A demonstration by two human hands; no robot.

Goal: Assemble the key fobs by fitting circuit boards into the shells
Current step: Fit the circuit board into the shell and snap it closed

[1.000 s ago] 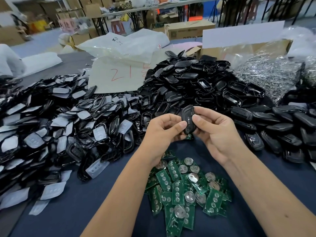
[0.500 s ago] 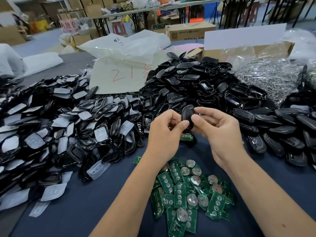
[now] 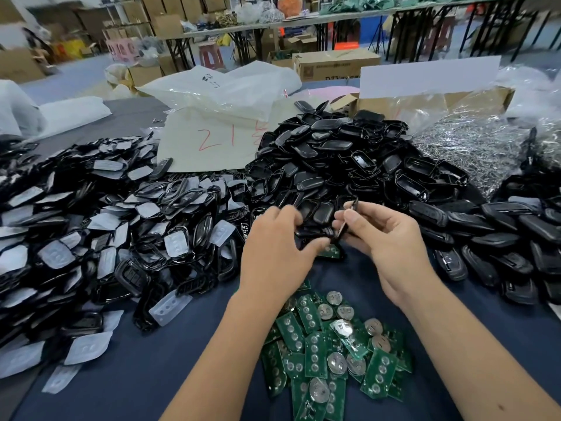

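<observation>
Shell [image 3: 346,218] now split from earlier closed fob: right hand [image 3: 391,238] pinches thin half, left hand [image 3: 276,253] grips other.

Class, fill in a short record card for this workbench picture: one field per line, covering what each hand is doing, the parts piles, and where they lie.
Left hand: fingers curled, reaching over black shell pieces; whether it grips one cannot be told.
Right hand: pinches a thin black shell piece, held edge-on.
Circuit boards: green heap with coin cells, near edge, between the forearms.
Shell pile: black, behind the hands.
Padded frames: black frames with translucent button pads, left.
Finished-looking fobs: right.
Surface: dark blue cloth.
</observation>
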